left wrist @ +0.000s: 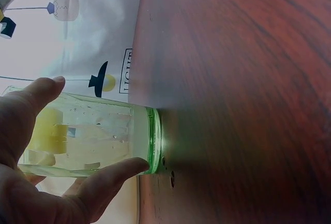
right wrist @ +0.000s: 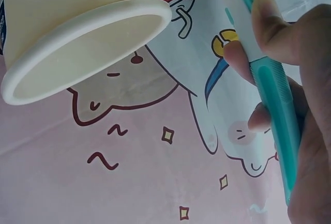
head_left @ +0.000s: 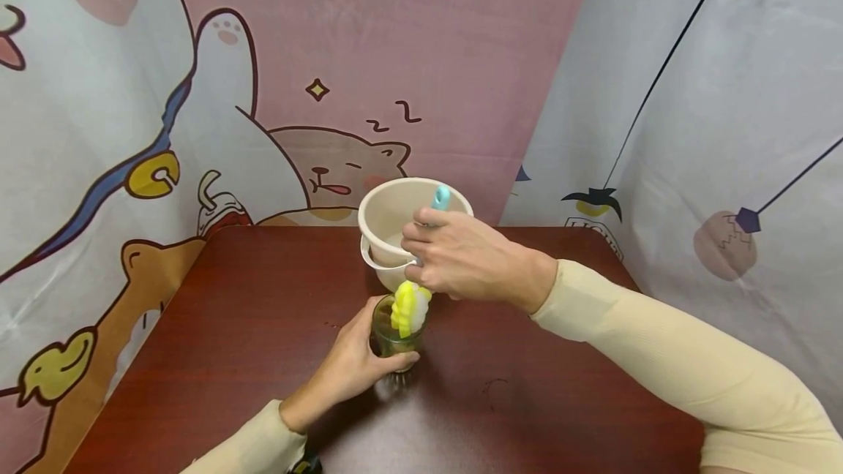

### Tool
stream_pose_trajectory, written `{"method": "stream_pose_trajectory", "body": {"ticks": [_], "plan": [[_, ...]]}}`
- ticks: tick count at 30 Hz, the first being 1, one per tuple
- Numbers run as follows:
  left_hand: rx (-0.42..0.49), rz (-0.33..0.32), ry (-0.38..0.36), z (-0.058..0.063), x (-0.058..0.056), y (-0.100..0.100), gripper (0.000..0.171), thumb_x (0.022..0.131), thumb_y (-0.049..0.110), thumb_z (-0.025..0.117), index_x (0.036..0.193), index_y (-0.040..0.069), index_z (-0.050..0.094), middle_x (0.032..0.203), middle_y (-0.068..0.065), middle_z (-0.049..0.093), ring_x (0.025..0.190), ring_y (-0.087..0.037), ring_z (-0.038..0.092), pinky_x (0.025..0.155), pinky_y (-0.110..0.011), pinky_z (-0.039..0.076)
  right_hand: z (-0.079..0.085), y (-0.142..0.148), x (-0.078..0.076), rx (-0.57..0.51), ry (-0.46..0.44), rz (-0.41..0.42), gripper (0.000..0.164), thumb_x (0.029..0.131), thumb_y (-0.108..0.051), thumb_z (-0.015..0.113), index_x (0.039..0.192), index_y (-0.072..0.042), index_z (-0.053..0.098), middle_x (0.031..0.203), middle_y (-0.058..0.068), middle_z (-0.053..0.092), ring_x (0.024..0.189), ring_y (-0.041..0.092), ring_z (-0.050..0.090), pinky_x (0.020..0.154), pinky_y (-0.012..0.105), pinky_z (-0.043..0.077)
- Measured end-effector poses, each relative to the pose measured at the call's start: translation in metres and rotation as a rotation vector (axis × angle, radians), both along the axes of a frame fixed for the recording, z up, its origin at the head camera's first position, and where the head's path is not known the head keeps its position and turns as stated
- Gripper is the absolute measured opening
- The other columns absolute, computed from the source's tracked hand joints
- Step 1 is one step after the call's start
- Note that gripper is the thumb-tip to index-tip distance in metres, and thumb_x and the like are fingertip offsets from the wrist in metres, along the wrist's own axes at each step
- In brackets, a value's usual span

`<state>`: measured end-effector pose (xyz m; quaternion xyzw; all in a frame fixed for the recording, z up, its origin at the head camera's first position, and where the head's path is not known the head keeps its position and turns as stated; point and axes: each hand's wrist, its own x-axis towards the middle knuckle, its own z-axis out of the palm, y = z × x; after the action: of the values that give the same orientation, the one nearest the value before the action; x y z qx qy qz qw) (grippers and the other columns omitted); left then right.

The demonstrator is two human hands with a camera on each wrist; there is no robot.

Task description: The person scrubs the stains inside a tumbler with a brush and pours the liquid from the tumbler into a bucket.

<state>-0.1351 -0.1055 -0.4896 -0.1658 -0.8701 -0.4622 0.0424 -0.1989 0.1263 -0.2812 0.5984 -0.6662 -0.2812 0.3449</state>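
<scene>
My left hand (head_left: 358, 350) holds a clear, green-tinted glass (head_left: 395, 346), with thumb and fingers on opposite sides. In the left wrist view, drops cling to the glass (left wrist: 111, 131), and its thick base is at or just above the tabletop. A bottle brush with a teal-and-white handle (right wrist: 276, 115) is in my right hand (head_left: 470, 254), its fingers curled round the handle. The yellow-and-white sponge head (head_left: 410, 309) points down into the glass mouth. Through the glass wall, the yellow sponge (left wrist: 49, 131) shows near the rim end.
A cream bucket (head_left: 385, 214) with a white carrying handle stands at the back of the dark red-brown wooden table (head_left: 276, 298), just behind the glass. Small wet marks (head_left: 494, 386) lie on the tabletop. A printed cartoon curtain (head_left: 448, 57) hangs behind and beside the table.
</scene>
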Motion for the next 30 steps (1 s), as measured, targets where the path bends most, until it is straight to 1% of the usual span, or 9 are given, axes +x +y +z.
{"method": "stream_pose_trajectory", "body": {"ticks": [5,11,20,30], "plan": [[0.0,-0.002,-0.001,0.0002,-0.0003,-0.0006,0.092,0.083,0.038,0.109,0.158,0.031,0.056,0.14,0.009,0.075,0.126,-0.012,0.074,0.107,-0.036,0.063,0.0026,-0.0009,0.0012,0.005,-0.009,-0.003,0.022,0.077,-0.029,0.095,0.081,-0.029,0.073,0.09,-0.002,0.07,0.099,0.023,0.06,0.104,0.037,0.043],[0.014,-0.012,0.006,0.0011,0.0003,-0.0005,0.092,0.083,0.036,0.109,0.159,0.028,0.057,0.141,0.009,0.075,0.126,-0.013,0.074,0.107,-0.036,0.064,0.0049,-0.0004,0.0026,0.015,-0.025,-0.008,0.023,0.075,-0.029,0.096,0.081,-0.03,0.074,0.088,-0.003,0.069,0.097,0.022,0.06,0.103,0.036,0.042],[0.007,-0.011,0.01,0.002,0.0002,-0.0007,0.093,0.083,0.038,0.109,0.159,0.029,0.056,0.143,0.009,0.075,0.13,-0.019,0.075,0.108,-0.038,0.063,0.0059,0.0022,0.0024,0.007,-0.06,-0.001,0.022,0.076,-0.026,0.094,0.079,-0.029,0.072,0.087,-0.003,0.068,0.096,0.022,0.06,0.102,0.036,0.044],[0.032,-0.026,-0.009,0.0004,0.0003,-0.0014,0.094,0.084,0.037,0.109,0.161,0.032,0.055,0.142,0.01,0.074,0.125,-0.012,0.073,0.105,-0.033,0.064,0.0046,0.0053,0.0023,-0.025,-0.107,0.02,0.02,0.08,-0.019,0.089,0.078,-0.028,0.072,0.086,-0.003,0.068,0.093,0.022,0.06,0.102,0.036,0.046]]}}
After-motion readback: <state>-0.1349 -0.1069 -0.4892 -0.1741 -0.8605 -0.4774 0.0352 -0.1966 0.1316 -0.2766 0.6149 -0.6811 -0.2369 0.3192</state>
